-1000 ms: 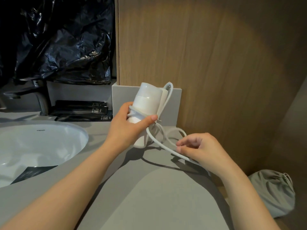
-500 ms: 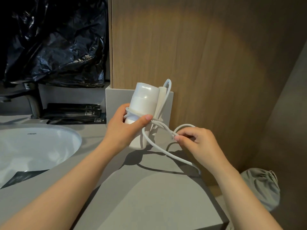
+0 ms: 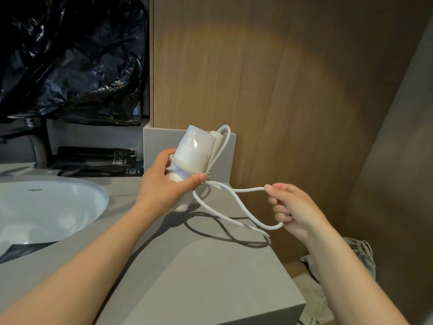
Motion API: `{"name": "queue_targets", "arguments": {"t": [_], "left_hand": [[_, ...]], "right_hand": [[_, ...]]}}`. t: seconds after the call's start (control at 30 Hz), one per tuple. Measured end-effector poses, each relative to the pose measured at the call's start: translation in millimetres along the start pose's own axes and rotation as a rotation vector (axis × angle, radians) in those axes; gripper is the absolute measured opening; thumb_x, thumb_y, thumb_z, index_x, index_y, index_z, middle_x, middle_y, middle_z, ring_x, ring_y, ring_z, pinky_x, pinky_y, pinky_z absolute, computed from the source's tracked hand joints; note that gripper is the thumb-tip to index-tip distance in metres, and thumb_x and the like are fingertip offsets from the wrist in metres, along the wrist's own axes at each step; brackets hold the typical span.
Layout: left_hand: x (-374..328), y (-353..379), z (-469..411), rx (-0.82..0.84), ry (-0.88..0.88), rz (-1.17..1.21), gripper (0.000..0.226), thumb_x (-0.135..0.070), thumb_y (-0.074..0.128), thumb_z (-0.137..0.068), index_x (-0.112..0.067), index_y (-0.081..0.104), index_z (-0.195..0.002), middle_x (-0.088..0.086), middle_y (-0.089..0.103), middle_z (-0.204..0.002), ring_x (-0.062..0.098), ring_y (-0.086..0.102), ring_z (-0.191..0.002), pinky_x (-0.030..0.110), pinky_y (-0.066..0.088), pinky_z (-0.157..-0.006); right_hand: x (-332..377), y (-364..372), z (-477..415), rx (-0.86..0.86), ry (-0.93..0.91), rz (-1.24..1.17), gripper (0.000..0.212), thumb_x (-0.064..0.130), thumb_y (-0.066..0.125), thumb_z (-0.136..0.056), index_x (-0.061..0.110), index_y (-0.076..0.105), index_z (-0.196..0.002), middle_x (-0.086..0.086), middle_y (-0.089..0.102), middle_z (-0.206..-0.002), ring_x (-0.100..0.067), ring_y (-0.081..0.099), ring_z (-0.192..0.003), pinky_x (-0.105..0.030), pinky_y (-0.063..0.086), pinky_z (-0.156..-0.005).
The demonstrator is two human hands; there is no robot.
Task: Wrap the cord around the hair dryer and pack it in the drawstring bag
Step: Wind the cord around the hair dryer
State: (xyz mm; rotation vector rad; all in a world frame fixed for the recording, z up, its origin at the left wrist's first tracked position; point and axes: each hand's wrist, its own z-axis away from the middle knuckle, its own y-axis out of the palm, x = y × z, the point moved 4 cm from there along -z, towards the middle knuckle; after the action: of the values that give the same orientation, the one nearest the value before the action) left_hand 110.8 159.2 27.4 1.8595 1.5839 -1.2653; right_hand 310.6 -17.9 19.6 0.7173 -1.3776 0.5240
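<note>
Head view: my two hands work above the grey counter (image 3: 210, 282), to the right of the white sink (image 3: 46, 207).
Left hand (image 3: 164, 191): clenched round the lower body of the hair dryer (image 3: 194, 151). My thumb presses across the wound turns on the near side.
Hair dryer: held upright in the air above the far part of the counter, in front of the wood panel (image 3: 281, 90). It is not resting on anything.
Right hand (image 3: 293, 212): curled round the cord (image 3: 243, 190), well to the right of the dryer. One strand enters at my upper fingers (image 3: 273, 191). A slack loop leaves below them and sags towards the counter.
Cord: a few turns lie round the dryer body. The rest hangs free between my hands, crossing itself once. I cannot tell where the plug end is.
Drawstring bag (image 3: 365, 254): grey, low on the right, beyond the counter edge and partly behind my right forearm. I am not touching it.
Risk, slack: if I pull the strand with the loop crossed, it could cinch into a knot.
Risk, turns: if my left thumb lifts, the wound turns could spring loose and slide down the body.
Risk, grip: a hard pull to the right could twist the dryer out of my left hand.
Risk, loop: the low loop may catch the counter corner.
</note>
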Motion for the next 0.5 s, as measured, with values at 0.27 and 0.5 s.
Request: {"name": "queue_targets", "arguments": {"t": [0.27,0.5], "left_hand": [[2,5,4,0.026,0.043,-0.108,0.074,-0.071,0.072,-0.047,-0.045,0.048,-0.112,-0.022,0.062,-0.1,0.011,0.061,-0.093,0.045,0.055,-0.081],[-1,3,3,-0.003,0.022,-0.039,0.081,-0.075,0.068,-0.044,-0.039,0.048,-0.113,-0.024,0.057,-0.099,0.002,0.058,-0.089,0.026,0.051,-0.069]], "right_hand": [[-4,25,11,0.113,0.169,-1.082,0.026,0.01,0.053,-0.096,0.005,0.06,-0.121,-0.022,0.063,-0.11,-0.027,0.066,-0.099,-0.036,0.059,-0.078],[-6,21,4,0.105,-0.399,0.51,0.052,0.033,0.065,-0.089,0.037,0.043,-0.135,0.021,0.053,-0.127,-0.006,0.055,-0.114,-0.018,0.05,-0.083]]}}
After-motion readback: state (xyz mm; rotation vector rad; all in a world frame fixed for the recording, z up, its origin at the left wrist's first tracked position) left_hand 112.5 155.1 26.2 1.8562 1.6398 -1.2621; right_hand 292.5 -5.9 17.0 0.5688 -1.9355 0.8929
